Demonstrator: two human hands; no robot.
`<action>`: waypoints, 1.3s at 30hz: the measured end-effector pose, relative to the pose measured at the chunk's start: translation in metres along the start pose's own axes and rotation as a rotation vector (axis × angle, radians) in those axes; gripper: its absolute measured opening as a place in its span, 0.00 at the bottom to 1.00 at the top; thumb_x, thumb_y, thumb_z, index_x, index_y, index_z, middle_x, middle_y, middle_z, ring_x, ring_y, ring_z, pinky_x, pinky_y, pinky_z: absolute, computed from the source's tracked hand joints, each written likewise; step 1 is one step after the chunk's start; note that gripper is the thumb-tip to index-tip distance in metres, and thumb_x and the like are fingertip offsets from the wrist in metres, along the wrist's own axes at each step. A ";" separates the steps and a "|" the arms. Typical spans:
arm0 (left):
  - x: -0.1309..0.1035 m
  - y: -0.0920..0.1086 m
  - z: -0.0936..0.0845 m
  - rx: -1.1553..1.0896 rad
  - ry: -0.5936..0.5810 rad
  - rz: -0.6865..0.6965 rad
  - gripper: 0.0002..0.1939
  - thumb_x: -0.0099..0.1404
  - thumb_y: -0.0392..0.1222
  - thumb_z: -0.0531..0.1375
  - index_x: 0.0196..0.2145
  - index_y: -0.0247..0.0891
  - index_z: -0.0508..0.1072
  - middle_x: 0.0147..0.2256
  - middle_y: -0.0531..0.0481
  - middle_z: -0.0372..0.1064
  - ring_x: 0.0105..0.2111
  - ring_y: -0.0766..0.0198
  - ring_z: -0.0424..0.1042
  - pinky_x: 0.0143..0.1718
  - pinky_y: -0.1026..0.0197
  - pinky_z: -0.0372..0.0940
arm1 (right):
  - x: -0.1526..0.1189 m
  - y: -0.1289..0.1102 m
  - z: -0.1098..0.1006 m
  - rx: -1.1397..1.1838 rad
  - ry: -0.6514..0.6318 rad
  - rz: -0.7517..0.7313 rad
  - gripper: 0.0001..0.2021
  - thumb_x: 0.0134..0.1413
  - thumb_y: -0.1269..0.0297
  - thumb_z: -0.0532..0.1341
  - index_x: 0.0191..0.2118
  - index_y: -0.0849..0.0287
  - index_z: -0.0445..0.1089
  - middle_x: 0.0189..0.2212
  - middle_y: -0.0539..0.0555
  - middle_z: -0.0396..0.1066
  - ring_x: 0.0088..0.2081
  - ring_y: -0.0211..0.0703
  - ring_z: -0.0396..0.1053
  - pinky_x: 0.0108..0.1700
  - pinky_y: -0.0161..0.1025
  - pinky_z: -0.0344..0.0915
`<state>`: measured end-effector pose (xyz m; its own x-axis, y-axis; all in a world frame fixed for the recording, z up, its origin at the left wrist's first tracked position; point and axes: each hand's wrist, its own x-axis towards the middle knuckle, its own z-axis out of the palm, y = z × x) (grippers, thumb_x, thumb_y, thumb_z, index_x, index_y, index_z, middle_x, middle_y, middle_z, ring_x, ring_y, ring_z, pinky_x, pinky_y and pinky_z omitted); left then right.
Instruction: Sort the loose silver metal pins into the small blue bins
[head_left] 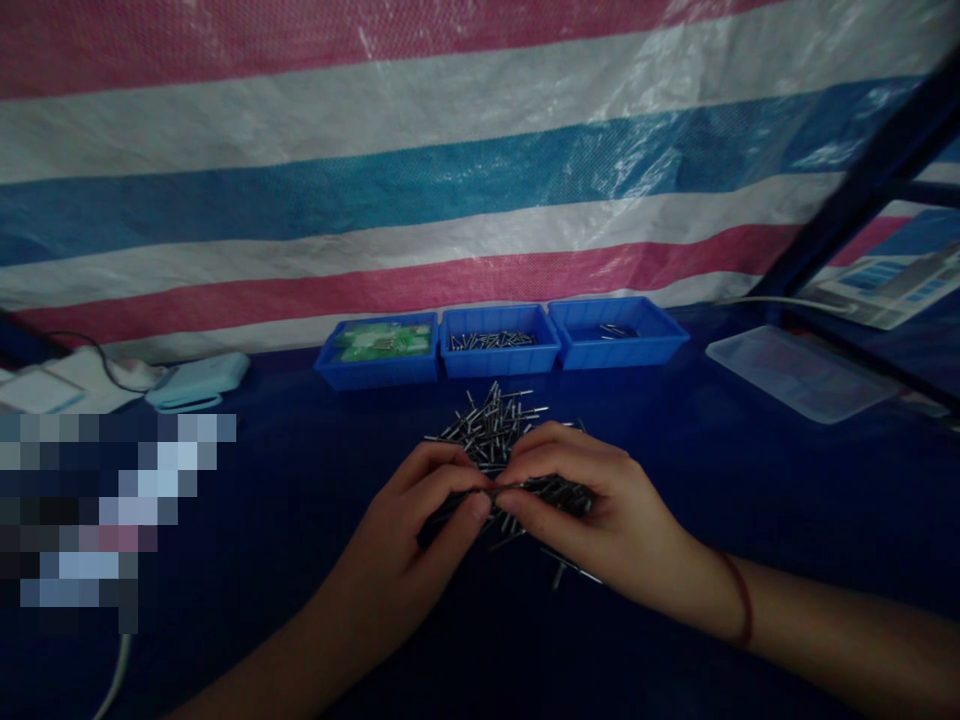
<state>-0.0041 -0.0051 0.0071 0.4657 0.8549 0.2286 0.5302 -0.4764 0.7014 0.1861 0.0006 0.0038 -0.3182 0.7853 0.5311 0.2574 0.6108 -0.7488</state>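
Both hands meet over a pile of thin, shiny metal pins (484, 435), each partly dark and thicker along some of its length. My left hand (424, 525) pinches one end of a slim metal pin (493, 490) between thumb and fingertips. From the other side, the thumb and index finger of my right hand (611, 505) close on the same pin. Fingertips cover most of it, so its exact kind is hard to make out. More pins lie under and behind the right hand, and a few stray ones lie just below it.
Behind the pile, three blue bins stand in a row: one with green-and-clear packets (386, 342), one with many metal pins (491, 341), one with a few (619, 331). A clear plastic lid (799, 372) lies right; a light-blue case (199, 382) lies left. Striped sheeting (450, 210) hangs behind.
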 end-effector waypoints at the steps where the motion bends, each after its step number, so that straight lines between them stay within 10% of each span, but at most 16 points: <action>1: 0.000 0.000 0.000 -0.007 -0.006 -0.001 0.09 0.68 0.40 0.50 0.39 0.43 0.71 0.41 0.49 0.64 0.42 0.62 0.67 0.43 0.58 0.65 | 0.000 0.000 0.000 0.004 0.004 -0.002 0.03 0.51 0.71 0.63 0.34 0.58 0.72 0.31 0.51 0.71 0.33 0.37 0.70 0.34 0.37 0.67; 21: -0.001 -0.001 0.003 0.142 0.261 0.133 0.04 0.61 0.35 0.58 0.35 0.42 0.68 0.38 0.50 0.62 0.39 0.63 0.67 0.39 0.59 0.66 | -0.003 0.004 0.002 -0.043 -0.024 -0.022 0.06 0.51 0.73 0.61 0.35 0.56 0.71 0.34 0.52 0.69 0.36 0.38 0.69 0.37 0.38 0.67; 39: -0.001 -0.009 0.000 0.171 0.259 0.040 0.06 0.62 0.44 0.57 0.37 0.43 0.69 0.41 0.50 0.63 0.37 0.62 0.68 0.39 0.59 0.67 | 0.013 0.009 -0.013 -0.182 0.005 -0.033 0.06 0.56 0.71 0.57 0.35 0.59 0.72 0.36 0.54 0.69 0.38 0.39 0.68 0.39 0.38 0.67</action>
<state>-0.0096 -0.0019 0.0002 0.3043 0.8484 0.4332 0.6368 -0.5193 0.5699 0.1960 0.0174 0.0092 -0.3242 0.7650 0.5565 0.4080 0.6438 -0.6473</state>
